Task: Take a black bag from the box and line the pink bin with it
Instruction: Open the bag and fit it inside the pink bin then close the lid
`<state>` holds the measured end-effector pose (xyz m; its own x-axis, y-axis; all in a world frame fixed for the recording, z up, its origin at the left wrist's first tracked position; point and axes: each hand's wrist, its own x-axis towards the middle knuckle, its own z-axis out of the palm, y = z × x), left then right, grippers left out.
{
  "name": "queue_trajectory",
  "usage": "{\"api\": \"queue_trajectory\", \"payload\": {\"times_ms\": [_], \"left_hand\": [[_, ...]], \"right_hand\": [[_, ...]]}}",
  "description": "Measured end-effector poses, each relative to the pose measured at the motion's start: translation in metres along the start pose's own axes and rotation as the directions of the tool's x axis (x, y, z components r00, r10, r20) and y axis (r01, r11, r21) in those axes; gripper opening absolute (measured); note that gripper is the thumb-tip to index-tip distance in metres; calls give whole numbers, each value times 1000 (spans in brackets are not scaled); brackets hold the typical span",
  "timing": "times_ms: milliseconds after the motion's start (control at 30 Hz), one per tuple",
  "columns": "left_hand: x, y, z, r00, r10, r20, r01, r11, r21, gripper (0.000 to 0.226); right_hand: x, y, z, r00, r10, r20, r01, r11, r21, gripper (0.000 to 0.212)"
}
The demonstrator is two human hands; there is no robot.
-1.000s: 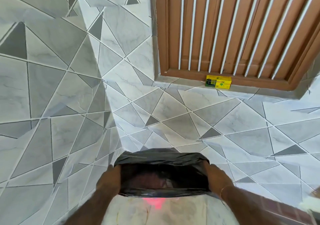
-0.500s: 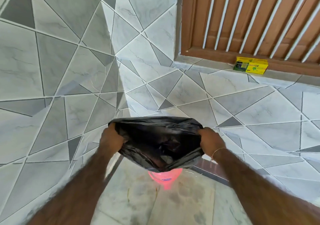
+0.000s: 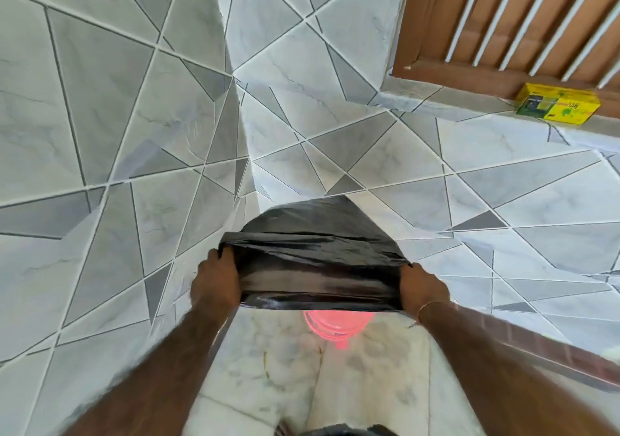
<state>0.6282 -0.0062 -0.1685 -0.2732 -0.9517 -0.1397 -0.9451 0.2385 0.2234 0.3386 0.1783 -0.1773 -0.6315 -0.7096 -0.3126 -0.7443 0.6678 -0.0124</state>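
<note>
I hold a glossy black bag (image 3: pixel 315 261) stretched between both hands at mid-frame. My left hand (image 3: pixel 216 281) grips its left edge and my right hand (image 3: pixel 422 288) grips its right edge. The bag's mouth is pulled taut, and its far end rises to a peak against the tiled wall. Below the bag, only a part of the pink bin (image 3: pixel 337 328) shows on the floor; the rest is hidden by the bag. The yellow box (image 3: pixel 558 108) lies on the ledge under the wooden door at the upper right.
Grey and white triangle-patterned tiled walls meet in a corner (image 3: pixel 238 133) just behind the bag. A brown slatted door (image 3: pixel 503 22) stands at the upper right. A marbled floor (image 3: pixel 268 368) spreads below, with a dark brown rail (image 3: pixel 553 358) at the lower right.
The bag's mouth was open and gaping before; now it is pulled flat and taut, with the far end lifted. The view has shifted left and down, so the box sits farther right.
</note>
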Motion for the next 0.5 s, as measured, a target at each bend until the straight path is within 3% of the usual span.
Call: {"api": "queue_trajectory", "payload": {"times_ms": [167, 300, 500], "left_hand": [[10, -6, 3, 1000, 6, -27, -9, 996, -85, 52], [27, -4, -9, 999, -11, -48, -1, 972, -233, 64], [44, 8, -42, 993, 7, -114, -45, 941, -335, 60]], "right_hand": [[7, -18, 0, 999, 34, -6, -34, 997, 72, 34], [23, -45, -21, 999, -35, -32, 42, 973, 228, 41], [55, -84, -54, 982, -183, -47, 181, 845, 503, 54]]}}
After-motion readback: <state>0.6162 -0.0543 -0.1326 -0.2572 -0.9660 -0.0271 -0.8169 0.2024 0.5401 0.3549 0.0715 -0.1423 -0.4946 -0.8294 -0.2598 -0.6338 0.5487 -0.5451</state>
